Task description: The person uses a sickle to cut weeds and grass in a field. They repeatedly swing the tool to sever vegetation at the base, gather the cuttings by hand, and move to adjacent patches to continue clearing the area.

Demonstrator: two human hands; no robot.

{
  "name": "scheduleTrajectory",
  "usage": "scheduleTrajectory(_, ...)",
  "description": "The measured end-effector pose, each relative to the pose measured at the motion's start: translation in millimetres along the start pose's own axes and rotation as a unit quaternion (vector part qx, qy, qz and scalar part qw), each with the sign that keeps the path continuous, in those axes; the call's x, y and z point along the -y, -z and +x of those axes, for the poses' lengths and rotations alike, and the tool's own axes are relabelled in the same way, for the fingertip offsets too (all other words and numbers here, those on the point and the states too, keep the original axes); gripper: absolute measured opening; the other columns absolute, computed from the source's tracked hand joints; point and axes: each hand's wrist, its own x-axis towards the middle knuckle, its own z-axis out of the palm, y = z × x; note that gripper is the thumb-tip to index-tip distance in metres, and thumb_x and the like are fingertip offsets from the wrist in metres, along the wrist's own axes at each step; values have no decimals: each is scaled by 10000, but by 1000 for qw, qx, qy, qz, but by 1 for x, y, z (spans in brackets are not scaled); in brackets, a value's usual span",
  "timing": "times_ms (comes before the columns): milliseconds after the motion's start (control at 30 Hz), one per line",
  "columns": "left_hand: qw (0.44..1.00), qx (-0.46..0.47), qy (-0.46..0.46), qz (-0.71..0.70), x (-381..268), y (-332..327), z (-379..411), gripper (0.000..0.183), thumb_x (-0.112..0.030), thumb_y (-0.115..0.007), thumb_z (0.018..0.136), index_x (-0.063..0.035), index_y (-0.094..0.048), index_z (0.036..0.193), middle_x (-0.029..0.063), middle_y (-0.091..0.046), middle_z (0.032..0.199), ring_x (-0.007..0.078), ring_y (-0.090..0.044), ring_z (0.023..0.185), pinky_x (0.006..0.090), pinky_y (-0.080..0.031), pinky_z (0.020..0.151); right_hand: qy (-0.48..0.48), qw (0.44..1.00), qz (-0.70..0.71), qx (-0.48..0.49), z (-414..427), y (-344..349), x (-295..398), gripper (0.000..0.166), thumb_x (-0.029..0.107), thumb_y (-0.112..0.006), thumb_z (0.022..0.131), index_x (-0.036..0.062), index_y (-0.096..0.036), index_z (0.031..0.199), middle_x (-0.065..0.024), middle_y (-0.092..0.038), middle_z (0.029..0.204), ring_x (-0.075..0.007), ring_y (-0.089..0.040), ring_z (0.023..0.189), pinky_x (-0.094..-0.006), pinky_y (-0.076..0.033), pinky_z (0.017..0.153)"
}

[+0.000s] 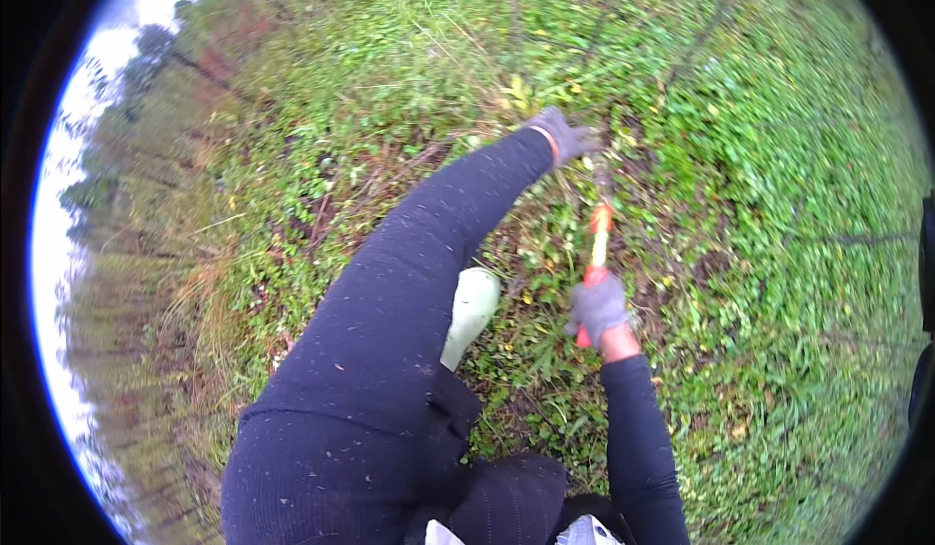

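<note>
My right hand [600, 307], in a grey glove, is closed around the red grip of a hand tool [600, 234] with a red and yellow handle. Its dark, narrow head points away from me into the plants; the blur hides its exact shape. My left hand [570, 136], also gloved, reaches down among the stems beside the tool's far end. Its fingers look partly spread, and whether they hold a stem cannot be told. Low green leafy plants [679, 172] and patches of bare soil surround the tool.
A pale green boot [475, 300] stands on the ground below my left arm. Dry grass and twigs [431, 154] lie left of my left hand. Thin bare stems [701, 37] rise at the upper right. Trees [146, 63] and sky show along the left rim.
</note>
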Motion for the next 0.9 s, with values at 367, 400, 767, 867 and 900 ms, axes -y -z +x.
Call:
scheduleTrajectory(367, 968, 217, -86, -94, -58, 41, -100, 201, -88, -593, 548, -142, -640, 736, 47, -603, 690, 217, -633, 648, 356, -459, 654, -31, 993, -105, 53, -185, 12, -57, 179, 157, -612, 736, 15, -505, 761, -94, -558, 621, -160, -536, 546, -333, -461, 525)
scheduleTrajectory(400, 960, 254, -67, -100, -46, 35, -107, 290, -92, -597, 543, -126, -635, 828, 70, -602, 795, 231, -633, 708, 357, -454, 673, -114, 987, -93, 65, -187, 9, -40, 189, 165, -614, 735, 11, -507, 764, -94, -558, 622, -161, -534, 549, -339, -457, 524)
scheduleTrajectory(767, 995, 38, 80, -42, 44, 29, 3, 831, -27, -665, 698, -224, -344, 1438, -8, -303, 1505, 218, -623, 781, 361, -505, 750, 23, 993, -108, -36, 129, 9, 87, 83, 13, -538, 797, 30, -487, 861, -52, -507, 626, -173, -528, 467, -329, -490, 402)
scheduleTrajectory(867, 986, 127, 103, 18, 53, 25, 20, 1033, -130, -749, 673, -248, -145, 1503, -26, -120, 1574, 193, -645, 808, 345, -464, 736, -45, 999, 7, -6, 78, -13, 106, 127, 29, -563, 819, 57, -476, 906, -39, -498, 666, -185, -539, 498, -330, -482, 450)
scheduleTrajectory(900, 985, 129, 113, 28, 53, 25, 41, 1068, -170, -778, 651, -217, -139, 1506, -33, -123, 1574, 189, -647, 839, 341, -454, 733, 11, 999, -43, -14, 85, 3, 81, 136, 14, -557, 812, 53, -468, 907, -44, -506, 692, -180, -533, 482, -327, -470, 442)
